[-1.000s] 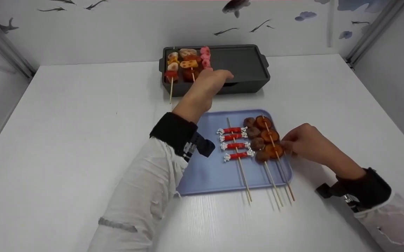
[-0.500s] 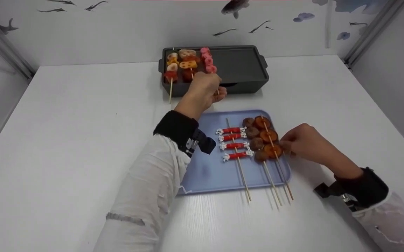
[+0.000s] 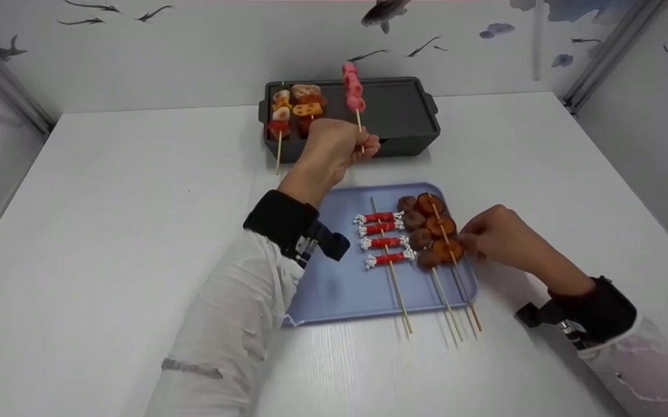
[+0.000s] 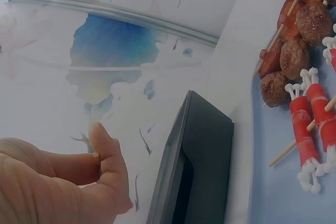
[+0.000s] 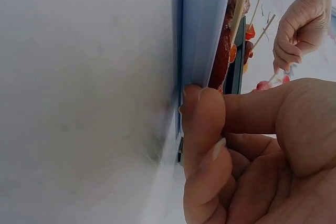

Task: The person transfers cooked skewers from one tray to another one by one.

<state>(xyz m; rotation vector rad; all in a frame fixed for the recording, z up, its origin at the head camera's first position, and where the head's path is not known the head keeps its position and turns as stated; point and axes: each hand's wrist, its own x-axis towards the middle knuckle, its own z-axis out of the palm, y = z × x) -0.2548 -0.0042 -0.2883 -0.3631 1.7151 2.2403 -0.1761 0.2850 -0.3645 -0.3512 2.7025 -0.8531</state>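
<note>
My left hand point(image 3: 337, 142) grips the stick of a skewer with pink pieces point(image 3: 353, 88), raised at a slant over the dark grill point(image 3: 406, 110). In the left wrist view, the left thumb and fingers point(image 4: 113, 161) pinch the stick, whose pink part is out of frame. At the right side of the blue tray point(image 3: 334, 295), my right hand point(image 3: 499, 237) pinches the rim point(image 5: 202, 30), as the right wrist view shows. Closest to it on the tray lies a skewer of orange-brown slices point(image 3: 445, 250), beside a meatball skewer point(image 3: 421, 238).
A skewer with red, white-ended pieces point(image 3: 385, 243) also lies on the tray, stick ends jutting past the front edge. Two mixed skewers, one leftmost point(image 3: 280, 114) and one beside it point(image 3: 309, 109), rest on the grill's left part. A patterned wall point(image 3: 195, 58) stands behind the grill.
My left hand has taken hold of the pink skewer and lifted it off the grill, its top now above the grill's back edge. The right hand has stayed at the tray rim.
</note>
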